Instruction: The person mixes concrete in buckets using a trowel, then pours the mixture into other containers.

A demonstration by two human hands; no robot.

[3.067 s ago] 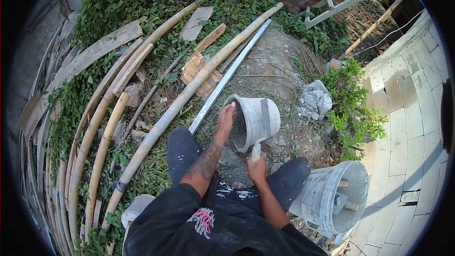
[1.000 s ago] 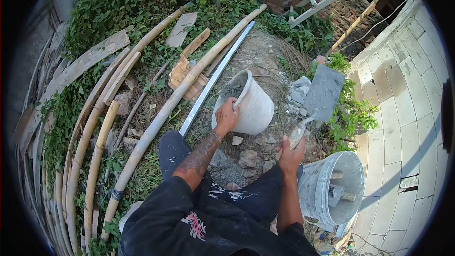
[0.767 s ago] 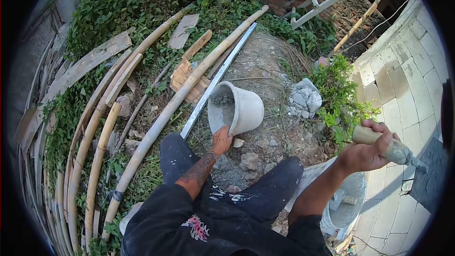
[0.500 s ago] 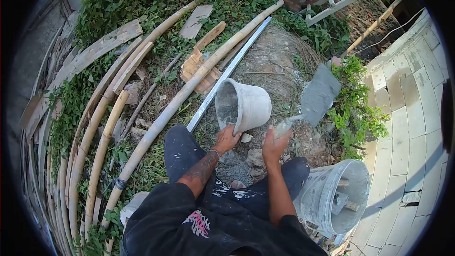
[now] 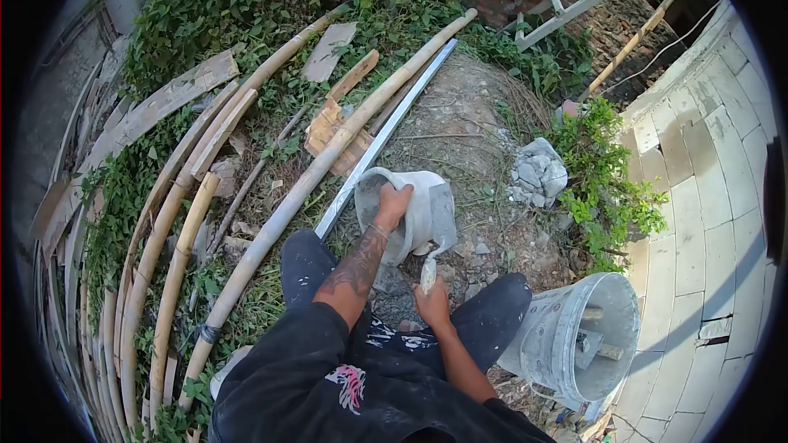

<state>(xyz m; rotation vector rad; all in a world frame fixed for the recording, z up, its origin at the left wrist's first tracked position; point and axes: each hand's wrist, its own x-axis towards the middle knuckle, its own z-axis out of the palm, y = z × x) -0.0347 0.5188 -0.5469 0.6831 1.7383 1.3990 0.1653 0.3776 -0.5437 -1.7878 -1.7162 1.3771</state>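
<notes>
My left hand (image 5: 396, 201) is closed over the upper rim of a small grey bucket (image 5: 398, 226), which lies tipped with its mouth facing left. In my right hand (image 5: 431, 299) is the handle of a trowel (image 5: 443, 217), whose grey-coated blade is against or just beside the bucket's right side. Both hands are above the ground between my knees. Whatever is inside the bucket is mostly hidden by my left hand and the rim.
A larger bucket (image 5: 566, 336) holding tools stands by my right knee, near a block wall (image 5: 698, 238). Grey rubble (image 5: 538, 172) lies beside a bush (image 5: 611, 180). Bamboo poles (image 5: 328, 152) and a metal bar (image 5: 386, 135) stretch to the left; a ladder (image 5: 587, 0) is upper right.
The trowel has swung left and down from the right side to the bucket. My left hand has moved from the bucket's lower rim to its upper rim. The rubble has come into sight.
</notes>
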